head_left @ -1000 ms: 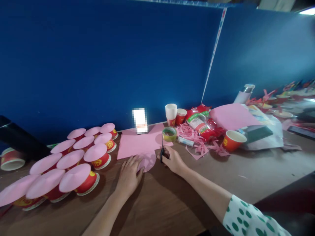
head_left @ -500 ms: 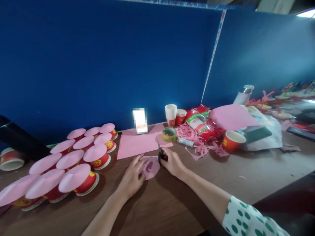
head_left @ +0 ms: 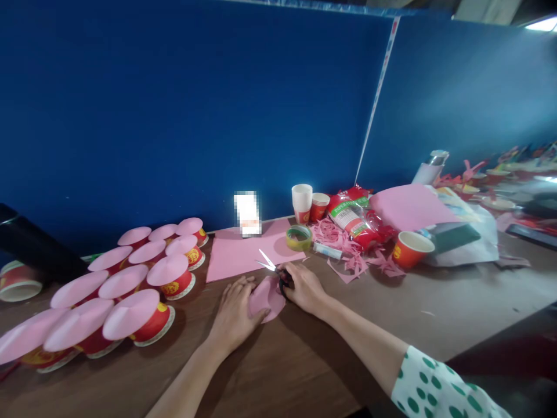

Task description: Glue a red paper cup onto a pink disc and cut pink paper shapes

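1. Through the head view I am looking down on a brown tabletop (head_left: 270, 377), running along a deep blue wall (head_left: 174, 104). A pale taped seam (head_left: 378, 98) is slanting down that wall, and a bright light (head_left: 542, 24) is glowing at the upper right corner.
2. In the middle I am seeing the left hand (head_left: 237, 310) resting low over the table, its thumb and fingers gripping the left side of a rounded pink piece (head_left: 264, 299), which is curving slightly just in front of the pink sheet (head_left: 237, 255).
3. The right hand (head_left: 301, 288) is clasping the dark handles of the scissors (head_left: 268, 264); the blades are standing apart, pointing away and leftward over the sheet's near edge. A green-spotted sleeve (head_left: 435, 386) is covering that forearm.
4. On the left, rows of upturned red cups (head_left: 152, 328) are bearing pink paper tops (head_left: 131, 313), with a dark cylinder (head_left: 39, 247) leaning behind.
5. At the sheet's far edge a bright, pixelated rectangle (head_left: 248, 213) is standing; I cannot read it.
6. Rightward, a tape roll (head_left: 299, 246), pink shreds (head_left: 331, 233), a red packet (head_left: 354, 217) and an upright cup (head_left: 411, 255) are cluttering the surface.
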`<action>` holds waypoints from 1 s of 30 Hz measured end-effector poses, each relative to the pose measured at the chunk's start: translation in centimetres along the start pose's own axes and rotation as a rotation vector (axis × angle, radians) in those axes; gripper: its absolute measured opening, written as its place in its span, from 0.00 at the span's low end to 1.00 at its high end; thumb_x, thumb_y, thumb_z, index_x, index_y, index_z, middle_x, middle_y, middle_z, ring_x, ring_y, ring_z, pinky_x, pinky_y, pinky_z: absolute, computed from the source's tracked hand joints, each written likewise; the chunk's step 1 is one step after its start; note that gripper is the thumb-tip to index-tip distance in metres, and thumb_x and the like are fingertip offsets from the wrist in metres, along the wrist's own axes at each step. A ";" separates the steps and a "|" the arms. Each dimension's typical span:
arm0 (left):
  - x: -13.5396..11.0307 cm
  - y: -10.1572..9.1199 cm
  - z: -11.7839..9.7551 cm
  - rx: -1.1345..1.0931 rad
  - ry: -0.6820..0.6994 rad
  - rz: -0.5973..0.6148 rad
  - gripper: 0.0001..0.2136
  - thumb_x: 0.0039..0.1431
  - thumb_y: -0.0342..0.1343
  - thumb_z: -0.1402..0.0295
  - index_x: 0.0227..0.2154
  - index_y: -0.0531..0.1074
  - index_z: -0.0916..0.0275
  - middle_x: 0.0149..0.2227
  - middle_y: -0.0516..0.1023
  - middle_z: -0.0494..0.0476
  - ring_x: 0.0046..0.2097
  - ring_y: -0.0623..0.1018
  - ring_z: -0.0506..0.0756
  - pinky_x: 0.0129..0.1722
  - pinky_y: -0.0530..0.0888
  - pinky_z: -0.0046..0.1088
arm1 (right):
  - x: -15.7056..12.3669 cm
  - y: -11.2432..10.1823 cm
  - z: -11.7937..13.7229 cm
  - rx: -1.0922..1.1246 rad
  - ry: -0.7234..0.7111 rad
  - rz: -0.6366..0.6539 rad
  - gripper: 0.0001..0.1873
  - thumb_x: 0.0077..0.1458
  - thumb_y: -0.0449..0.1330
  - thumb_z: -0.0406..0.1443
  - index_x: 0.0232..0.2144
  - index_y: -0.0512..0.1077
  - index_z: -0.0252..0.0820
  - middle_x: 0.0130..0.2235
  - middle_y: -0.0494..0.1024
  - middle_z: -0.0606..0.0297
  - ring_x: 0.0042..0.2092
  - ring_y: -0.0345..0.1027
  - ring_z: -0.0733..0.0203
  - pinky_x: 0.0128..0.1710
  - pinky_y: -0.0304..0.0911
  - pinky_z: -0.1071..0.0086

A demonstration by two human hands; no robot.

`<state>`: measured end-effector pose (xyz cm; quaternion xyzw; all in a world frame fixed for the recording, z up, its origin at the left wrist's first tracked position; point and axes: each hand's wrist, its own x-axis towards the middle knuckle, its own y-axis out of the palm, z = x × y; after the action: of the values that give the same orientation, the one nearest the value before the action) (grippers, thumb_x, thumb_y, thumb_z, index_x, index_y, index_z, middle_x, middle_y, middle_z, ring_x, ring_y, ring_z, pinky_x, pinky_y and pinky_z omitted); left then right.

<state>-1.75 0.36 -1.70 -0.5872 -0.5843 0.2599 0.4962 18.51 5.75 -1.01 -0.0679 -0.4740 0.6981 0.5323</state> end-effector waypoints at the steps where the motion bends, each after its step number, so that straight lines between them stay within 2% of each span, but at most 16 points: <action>1: 0.0 -0.1 -0.1 -0.036 -0.010 -0.012 0.26 0.45 0.56 0.56 0.47 0.64 0.62 0.49 0.69 0.63 0.52 0.66 0.64 0.52 0.59 0.45 | 0.0 0.0 -0.1 0.011 0.001 -0.008 0.19 0.43 0.58 0.29 0.41 0.64 0.42 0.35 0.73 0.63 0.38 0.64 0.58 0.37 0.56 0.70; 4: 0.1 -0.3 -0.4 -0.179 -0.045 -0.048 0.27 0.43 0.58 0.61 0.48 0.62 0.60 0.47 0.70 0.62 0.49 0.69 0.63 0.49 0.63 0.43 | 0.0 0.2 -0.4 0.070 0.040 -0.040 0.17 0.44 0.57 0.29 0.40 0.65 0.42 0.34 0.73 0.64 0.36 0.64 0.59 0.35 0.57 0.71; 9: 0.0 -0.3 -0.9 -0.476 -0.160 -0.160 0.34 0.47 0.57 0.65 0.57 0.50 0.59 0.53 0.65 0.64 0.49 0.71 0.60 0.46 0.67 0.36 | 0.3 0.3 -0.5 0.268 0.084 -0.078 0.18 0.43 0.55 0.28 0.41 0.64 0.40 0.29 0.71 0.68 0.29 0.63 0.64 0.30 0.58 0.74; 12: 0.2 -0.7 -1.1 -0.580 -0.214 -0.256 0.30 0.46 0.58 0.64 0.54 0.57 0.60 0.52 0.67 0.63 0.48 0.72 0.59 0.46 0.67 0.33 | 0.5 0.2 -0.3 0.350 0.091 -0.119 0.18 0.43 0.54 0.28 0.40 0.65 0.39 0.28 0.70 0.68 0.28 0.63 0.64 0.30 0.59 0.74; 14: 0.4 -1.0 -1.2 -0.623 -0.212 -0.246 0.22 0.46 0.57 0.65 0.46 0.66 0.62 0.46 0.73 0.60 0.44 0.73 0.58 0.44 0.68 0.30 | 0.6 0.2 -0.3 0.395 0.100 -0.142 0.17 0.43 0.54 0.28 0.40 0.65 0.39 0.28 0.71 0.68 0.29 0.64 0.64 0.31 0.60 0.73; 17: 0.5 -1.3 -1.2 -0.644 -0.195 -0.157 0.12 0.47 0.56 0.65 0.35 0.73 0.64 0.33 0.77 0.55 0.36 0.75 0.56 0.37 0.69 0.27 | 0.6 0.2 -0.3 0.448 0.104 -0.170 0.17 0.43 0.55 0.29 0.40 0.64 0.39 0.30 0.72 0.67 0.30 0.67 0.63 0.32 0.62 0.72; 21: 0.4 -1.3 -1.2 -0.584 -0.145 -0.119 0.10 0.49 0.54 0.65 0.32 0.74 0.64 0.29 0.77 0.54 0.33 0.74 0.54 0.34 0.68 0.25 | 0.6 0.4 -0.3 0.490 0.114 -0.197 0.15 0.44 0.56 0.30 0.38 0.64 0.39 0.30 0.73 0.66 0.30 0.67 0.63 0.32 0.62 0.73; 26: 0.4 -1.1 -0.6 -0.457 -0.106 -0.221 0.07 0.49 0.53 0.66 0.27 0.73 0.64 0.29 0.75 0.55 0.32 0.73 0.53 0.34 0.67 0.25 | 0.6 0.3 -0.1 0.510 0.122 -0.205 0.11 0.47 0.57 0.33 0.36 0.65 0.40 0.30 0.72 0.65 0.31 0.67 0.63 0.32 0.63 0.72; 30: 0.6 -1.0 -0.1 -0.452 -0.198 -0.287 0.08 0.49 0.53 0.65 0.26 0.72 0.65 0.26 0.73 0.52 0.29 0.70 0.51 0.31 0.65 0.24 | 0.4 -0.2 0.0 0.450 0.143 -0.244 0.13 0.46 0.57 0.33 0.38 0.65 0.40 0.29 0.70 0.67 0.29 0.64 0.64 0.30 0.61 0.73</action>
<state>-1.96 0.71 -0.63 -0.5659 -0.7502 0.1064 0.3250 18.45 6.12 -0.71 0.0609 -0.2727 0.7100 0.6464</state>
